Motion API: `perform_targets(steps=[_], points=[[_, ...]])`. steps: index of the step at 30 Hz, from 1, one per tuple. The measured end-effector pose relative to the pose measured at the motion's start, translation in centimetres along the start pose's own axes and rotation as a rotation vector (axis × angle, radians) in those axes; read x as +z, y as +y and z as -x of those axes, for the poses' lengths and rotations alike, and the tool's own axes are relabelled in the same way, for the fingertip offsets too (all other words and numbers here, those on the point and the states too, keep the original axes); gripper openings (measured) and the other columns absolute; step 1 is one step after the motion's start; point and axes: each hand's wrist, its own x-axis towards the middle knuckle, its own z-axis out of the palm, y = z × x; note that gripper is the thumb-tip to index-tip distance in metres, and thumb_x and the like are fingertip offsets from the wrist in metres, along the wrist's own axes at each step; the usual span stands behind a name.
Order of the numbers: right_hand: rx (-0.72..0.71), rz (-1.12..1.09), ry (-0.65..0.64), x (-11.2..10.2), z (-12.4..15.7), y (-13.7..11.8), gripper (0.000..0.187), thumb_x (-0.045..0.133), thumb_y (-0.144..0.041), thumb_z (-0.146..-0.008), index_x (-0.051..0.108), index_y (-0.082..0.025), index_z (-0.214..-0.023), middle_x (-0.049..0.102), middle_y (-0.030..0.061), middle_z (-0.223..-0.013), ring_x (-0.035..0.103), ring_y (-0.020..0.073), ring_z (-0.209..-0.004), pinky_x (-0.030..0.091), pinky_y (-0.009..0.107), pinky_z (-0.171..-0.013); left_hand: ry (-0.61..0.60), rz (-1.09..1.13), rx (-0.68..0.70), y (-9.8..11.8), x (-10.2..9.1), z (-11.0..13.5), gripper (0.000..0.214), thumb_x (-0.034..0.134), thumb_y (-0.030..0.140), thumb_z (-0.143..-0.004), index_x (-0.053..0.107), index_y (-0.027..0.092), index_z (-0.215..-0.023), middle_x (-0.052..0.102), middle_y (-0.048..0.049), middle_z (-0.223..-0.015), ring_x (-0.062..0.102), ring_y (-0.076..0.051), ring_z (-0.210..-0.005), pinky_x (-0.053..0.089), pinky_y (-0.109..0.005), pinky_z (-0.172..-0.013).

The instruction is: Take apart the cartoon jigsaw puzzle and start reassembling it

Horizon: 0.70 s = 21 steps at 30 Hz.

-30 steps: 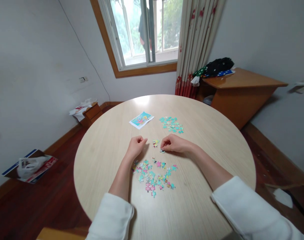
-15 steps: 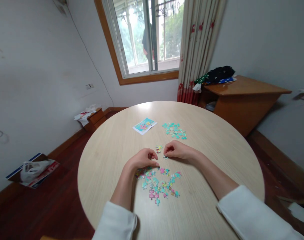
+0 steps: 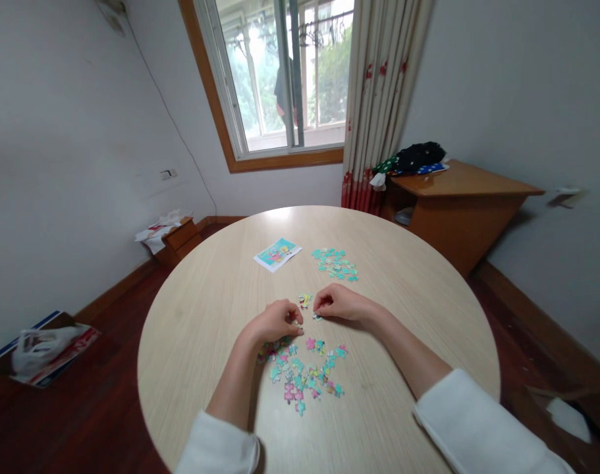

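My left hand (image 3: 274, 322) rests on the round wooden table (image 3: 205, 309), fingers curled, pinching a small puzzle piece at the top edge of the near heap of loose pieces (image 3: 304, 372). My right hand (image 3: 339, 304) lies beside it with fingers bent, pinching a small piece (image 3: 317, 316) against the tabletop. A little joined cluster of pieces (image 3: 305, 300) sits just beyond both hands. Farther back lie a second group of teal pieces (image 3: 335, 263) and a picture card (image 3: 276, 254).
A wooden desk (image 3: 458, 197) with dark and dotted cloth stands at the right by a curtain (image 3: 379, 99). A window is behind the table. On the floor at left lie a small box with papers (image 3: 174, 230) and a bag on a flat carton (image 3: 37, 349).
My left hand has moved from beside the small cluster toward me onto the top of the near heap and closed on a piece. My right hand has stayed in place.
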Motion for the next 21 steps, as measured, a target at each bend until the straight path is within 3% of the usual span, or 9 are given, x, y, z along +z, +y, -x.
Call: perform_targets(steps=[8,21], points=[[0.023,0.010,-0.017,-0.12,0.19,-0.19,0.015,0.056,-0.013,-0.062,0.069,-0.012,-0.070,0.063,0.0008,-0.062,0.050,0.0097,-0.057,0.036,0.022,-0.055,0.053,0.085,-0.023,-0.08,0.07,0.07,0.006,0.064,0.013,-0.058,0.065,0.016,-0.063,0.049,0.0031,-0.051,0.040,-0.009,-0.047,0.029,-0.021,-0.046],[0.045,0.054,-0.020,-0.19,0.24,-0.19,0.014,0.056,-0.011,-0.061,0.068,-0.013,-0.068,0.059,-0.0007,-0.058,0.046,0.0088,-0.054,0.033,0.021,-0.051,0.067,0.193,-0.080,-0.61,-0.18,-0.02,0.026,0.051,0.005,-0.056,0.066,0.016,-0.073,0.044,0.0072,-0.042,0.035,-0.006,-0.037,0.023,-0.019,-0.040]])
